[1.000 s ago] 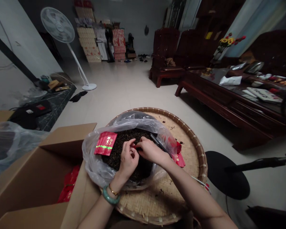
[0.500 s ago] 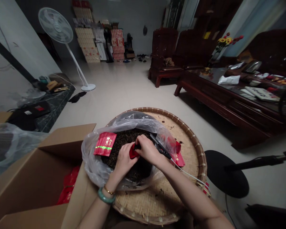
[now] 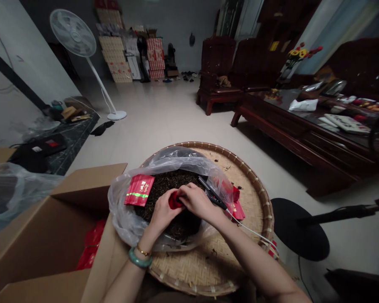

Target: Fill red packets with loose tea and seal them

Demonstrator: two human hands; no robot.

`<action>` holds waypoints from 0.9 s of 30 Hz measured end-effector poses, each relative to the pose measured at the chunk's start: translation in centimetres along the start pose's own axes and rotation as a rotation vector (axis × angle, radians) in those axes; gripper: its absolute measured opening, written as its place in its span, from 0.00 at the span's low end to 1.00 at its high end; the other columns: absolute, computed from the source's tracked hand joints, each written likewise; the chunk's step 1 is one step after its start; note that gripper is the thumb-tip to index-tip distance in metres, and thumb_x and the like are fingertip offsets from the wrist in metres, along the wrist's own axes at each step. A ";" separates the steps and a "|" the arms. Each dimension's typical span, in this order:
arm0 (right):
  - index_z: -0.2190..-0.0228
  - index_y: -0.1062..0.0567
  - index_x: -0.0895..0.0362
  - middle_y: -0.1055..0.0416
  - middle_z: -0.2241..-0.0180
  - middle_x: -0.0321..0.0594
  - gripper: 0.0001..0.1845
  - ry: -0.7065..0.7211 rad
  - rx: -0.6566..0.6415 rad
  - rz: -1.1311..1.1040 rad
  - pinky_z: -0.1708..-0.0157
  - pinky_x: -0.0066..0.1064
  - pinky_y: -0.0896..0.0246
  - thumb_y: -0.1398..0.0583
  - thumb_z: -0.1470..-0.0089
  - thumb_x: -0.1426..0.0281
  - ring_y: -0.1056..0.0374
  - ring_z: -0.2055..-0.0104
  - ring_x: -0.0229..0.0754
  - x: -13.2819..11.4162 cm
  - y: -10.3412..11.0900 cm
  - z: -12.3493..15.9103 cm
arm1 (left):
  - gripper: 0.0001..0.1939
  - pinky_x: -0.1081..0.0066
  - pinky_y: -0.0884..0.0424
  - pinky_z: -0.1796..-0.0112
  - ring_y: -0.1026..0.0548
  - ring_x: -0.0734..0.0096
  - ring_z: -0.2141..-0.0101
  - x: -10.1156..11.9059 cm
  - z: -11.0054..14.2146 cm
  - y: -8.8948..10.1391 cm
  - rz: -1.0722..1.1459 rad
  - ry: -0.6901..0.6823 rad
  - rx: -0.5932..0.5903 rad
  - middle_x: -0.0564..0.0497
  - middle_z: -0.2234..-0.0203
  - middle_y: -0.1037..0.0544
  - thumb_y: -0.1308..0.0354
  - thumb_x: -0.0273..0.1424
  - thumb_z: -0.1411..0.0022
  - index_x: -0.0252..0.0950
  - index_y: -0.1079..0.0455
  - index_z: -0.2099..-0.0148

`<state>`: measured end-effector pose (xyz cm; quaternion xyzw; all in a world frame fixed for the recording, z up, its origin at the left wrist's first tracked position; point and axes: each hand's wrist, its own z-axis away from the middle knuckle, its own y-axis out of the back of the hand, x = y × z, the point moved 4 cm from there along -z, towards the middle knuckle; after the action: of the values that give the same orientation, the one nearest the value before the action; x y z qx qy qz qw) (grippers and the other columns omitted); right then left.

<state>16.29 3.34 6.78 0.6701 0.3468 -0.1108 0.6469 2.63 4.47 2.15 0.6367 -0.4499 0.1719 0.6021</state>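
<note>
Over the heap of dark tea leaves, my left hand is closed round a small red packet with its mouth upward. My right hand has its fingers closed at the packet's rim; whether they also pinch leaves is hidden. The leaves lie in a clear plastic bag with its top spread wide. On the bag's left side rests a fanned stack of red packets with gold lettering and a green band. Beside my right wrist lies a black handheld tool with a white cord.
A round woven bamboo tray bears the bag, more red packets and stray leaves. At left stands an open cardboard box with red packets inside. A black round stand base is at right. Farther off are a white fan and wooden furniture.
My right hand has moved slightly down and left, its fingers lower at the packet's mouth. The packet has tilted, showing more of its opening. My left hand still holds it.
</note>
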 end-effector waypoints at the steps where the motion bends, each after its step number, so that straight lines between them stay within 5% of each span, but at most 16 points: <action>1: 0.64 0.26 0.56 0.31 0.67 0.40 0.08 -0.011 0.005 0.042 0.67 0.27 0.41 0.41 0.47 0.76 0.35 0.65 0.39 0.1 -0.3 -0.1 | 0.23 0.63 0.30 0.56 0.26 0.62 0.59 0.0 0.0 0.0 0.007 0.001 -0.004 0.49 0.58 0.24 0.37 0.28 0.53 0.38 0.34 0.52; 8: 0.64 0.23 0.54 0.31 0.63 0.42 0.11 0.102 0.143 0.015 0.60 0.31 0.39 0.45 0.41 0.67 0.38 0.59 0.41 0.2 -0.7 -0.1 | 0.23 0.63 0.30 0.55 0.26 0.62 0.57 -0.4 -0.3 0.7 0.065 0.024 0.001 0.48 0.56 0.24 0.37 0.29 0.52 0.38 0.34 0.51; 14: 0.49 0.31 0.53 0.39 0.48 0.49 0.26 0.299 -0.040 0.040 0.48 0.43 0.44 0.37 0.50 0.63 0.44 0.45 0.49 1.1 -0.3 0.7 | 0.29 0.59 0.32 0.51 0.27 0.59 0.53 -1.9 -0.6 0.9 0.232 0.067 -0.029 0.46 0.54 0.25 0.34 0.32 0.53 0.38 0.36 0.48; 21: 0.59 0.24 0.55 0.31 0.57 0.45 0.11 0.328 -0.012 0.102 0.55 0.35 0.39 0.41 0.44 0.67 0.37 0.54 0.43 1.7 -1.4 -0.7 | 0.36 0.59 0.38 0.45 0.33 0.60 0.46 -2.0 -0.6 0.9 0.410 0.051 -0.205 0.42 0.46 0.32 0.36 0.30 0.49 0.39 0.46 0.40; 24: 0.61 0.25 0.56 0.31 0.61 0.43 0.11 0.287 0.026 0.054 0.58 0.33 0.38 0.44 0.42 0.65 0.37 0.58 0.41 2.1 -1.6 -1.0 | 0.43 0.59 0.39 0.45 0.34 0.59 0.45 -1.8 -0.3 0.9 0.278 0.061 -0.205 0.44 0.44 0.33 0.35 0.29 0.52 0.41 0.50 0.37; 27: 0.63 0.24 0.56 0.31 0.62 0.43 0.11 0.247 0.070 0.035 0.59 0.33 0.37 0.43 0.43 0.64 0.37 0.58 0.41 2.1 -1.2 -0.9 | 0.35 0.60 0.37 0.47 0.31 0.60 0.48 -2.2 -0.4 0.7 0.171 0.110 -0.128 0.46 0.47 0.30 0.39 0.28 0.49 0.40 0.44 0.40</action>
<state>16.84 4.73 4.73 0.7065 0.4080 -0.0284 0.5775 1.05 5.69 0.96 0.5460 -0.4787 0.2283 0.6485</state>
